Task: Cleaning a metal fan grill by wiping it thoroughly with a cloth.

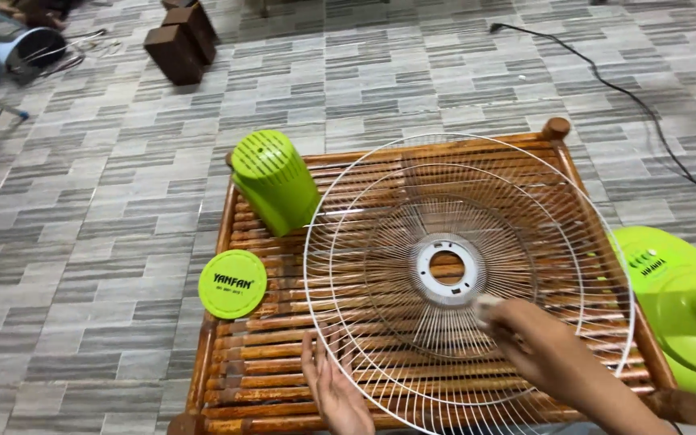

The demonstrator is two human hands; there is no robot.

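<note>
White wire fan guard point(469, 274) lies on slatted wooden table point(239, 242); left hand point(333, 385) steadies its near rim, fingers pressed together; right hand point(525, 338) pinches a small pale object, unidentifiable, near centre ring.

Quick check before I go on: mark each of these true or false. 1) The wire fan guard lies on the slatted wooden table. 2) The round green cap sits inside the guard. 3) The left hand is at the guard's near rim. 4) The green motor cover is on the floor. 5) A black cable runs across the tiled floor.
1) True: the white wire fan guard lies on the slatted wooden table.
2) False: the round green cap lies outside it, at the table's left edge.
3) True: the left hand touches the near rim.
4) False: the green motor cover stands on the table's far left corner.
5) True: the black cable crosses the floor at upper right.
</note>
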